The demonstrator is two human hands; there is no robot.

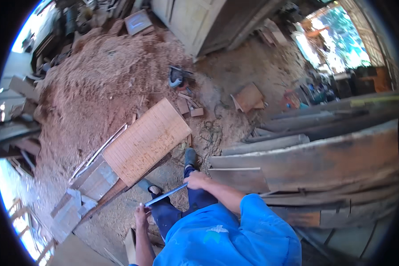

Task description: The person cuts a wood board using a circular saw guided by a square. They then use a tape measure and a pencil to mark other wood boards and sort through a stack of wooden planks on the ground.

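A long, thin, bluish-grey strip (166,195) stretches in front of my body, slanting up from left to right. It looks like metal, but its exact kind is too small to tell. My left hand (142,213) is closed on its lower left end. Around its upper right end my right hand (197,180) is closed as well, above my right thigh. Just ahead of my feet lies a light brown wooden panel (146,142) with fine lines across it and scattered dark specks. Neither hand touches this panel.
Grey and brown boards (93,179) lie under and beside the panel. A large sawdust heap (93,75) rises ahead. Long planks (314,155) are stacked at the right. A power tool (176,80), small wood blocks (197,112) and a pale cabinet (186,22) stand farther off.
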